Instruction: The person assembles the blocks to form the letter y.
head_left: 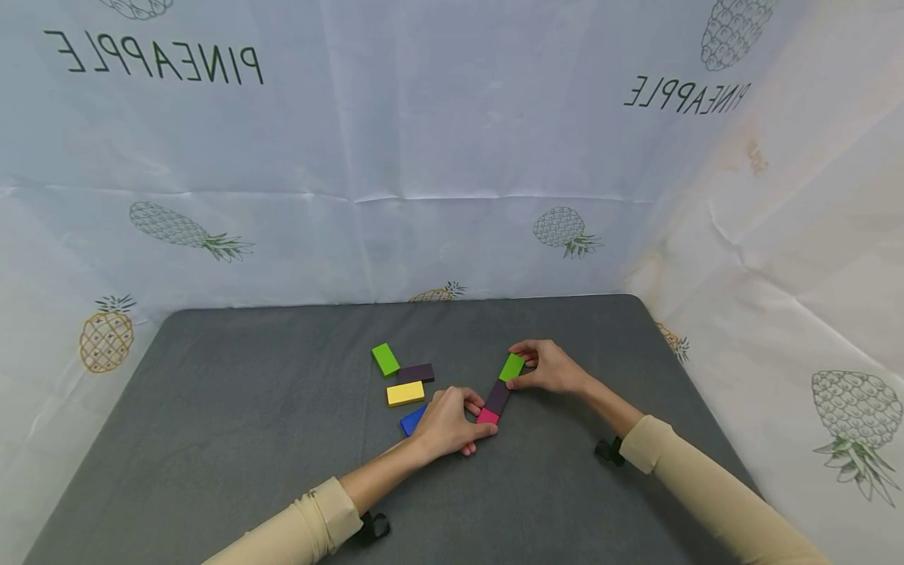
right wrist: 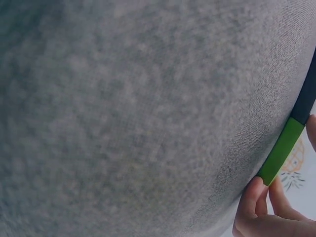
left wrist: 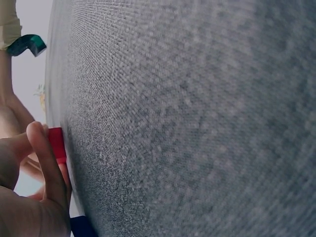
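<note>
Three rectangular blocks lie end to end in a slanting row on the grey table: a pink block (head_left: 488,417) nearest me, a dark purple block (head_left: 497,398) in the middle and a green block (head_left: 512,367) at the far end. My left hand (head_left: 445,424) pinches the pink block between thumb and fingers; in the left wrist view this block (left wrist: 57,144) looks red and partly covered by the hand. With thumb and fingertips, my right hand (head_left: 551,367) grips the green block, whose long side (right wrist: 281,150) touches the dark one (right wrist: 307,96) in the right wrist view.
Left of the row lie a second green block (head_left: 385,359), another dark purple block (head_left: 417,373), a yellow block (head_left: 406,394) and a blue block (head_left: 412,421) partly behind my left hand. A pineapple-print cloth (head_left: 452,141) hangs behind the table (head_left: 282,408).
</note>
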Demonstrator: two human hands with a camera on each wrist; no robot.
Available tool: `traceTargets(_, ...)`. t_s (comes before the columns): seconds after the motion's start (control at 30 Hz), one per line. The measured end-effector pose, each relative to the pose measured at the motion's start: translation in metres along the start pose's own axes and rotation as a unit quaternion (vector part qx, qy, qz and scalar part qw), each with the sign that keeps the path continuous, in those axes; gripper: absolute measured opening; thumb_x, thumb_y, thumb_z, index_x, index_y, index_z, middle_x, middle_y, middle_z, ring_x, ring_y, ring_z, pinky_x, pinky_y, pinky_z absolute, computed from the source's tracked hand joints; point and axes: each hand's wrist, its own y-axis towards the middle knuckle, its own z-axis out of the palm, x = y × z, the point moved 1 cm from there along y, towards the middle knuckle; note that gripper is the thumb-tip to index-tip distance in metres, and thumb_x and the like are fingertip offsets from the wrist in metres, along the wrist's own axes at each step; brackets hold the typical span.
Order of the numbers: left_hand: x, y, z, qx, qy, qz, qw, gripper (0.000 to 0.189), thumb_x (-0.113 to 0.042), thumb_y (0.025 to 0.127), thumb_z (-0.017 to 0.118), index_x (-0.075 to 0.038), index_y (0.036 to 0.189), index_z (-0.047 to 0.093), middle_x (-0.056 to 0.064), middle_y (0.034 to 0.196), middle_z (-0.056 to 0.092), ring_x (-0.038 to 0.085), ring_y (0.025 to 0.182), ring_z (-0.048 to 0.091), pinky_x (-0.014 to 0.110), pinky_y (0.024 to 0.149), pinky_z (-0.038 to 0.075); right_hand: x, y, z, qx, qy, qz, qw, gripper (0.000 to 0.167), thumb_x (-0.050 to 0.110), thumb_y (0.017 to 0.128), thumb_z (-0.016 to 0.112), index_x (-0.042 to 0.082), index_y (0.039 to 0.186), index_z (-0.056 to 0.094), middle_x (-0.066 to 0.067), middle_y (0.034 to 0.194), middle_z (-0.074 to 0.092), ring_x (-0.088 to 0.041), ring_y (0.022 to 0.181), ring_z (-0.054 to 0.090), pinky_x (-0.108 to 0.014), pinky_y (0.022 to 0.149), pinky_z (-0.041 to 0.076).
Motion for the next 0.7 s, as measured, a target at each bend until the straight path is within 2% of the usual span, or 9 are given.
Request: traceTargets(0.7,-0.0029,-0.0024,-0.0008,-0.001,0.006,-0.001,1.0,0.037,-0.019,0.091,0.09,0.002,0.117,0.073,0.005,0.093,0.074,-0.001,0.045,0.062,0.021,0.048,0.054,0.0031,-0.0016,-0.0002,-0.002,-0.002,-0.002,1.0,0.069,0.02,0.092,0.087,-0.01,0.146,0.059,-0.031,0.145,0.064,-0.044,0.129,0.065,-0.056,0.112,0.055)
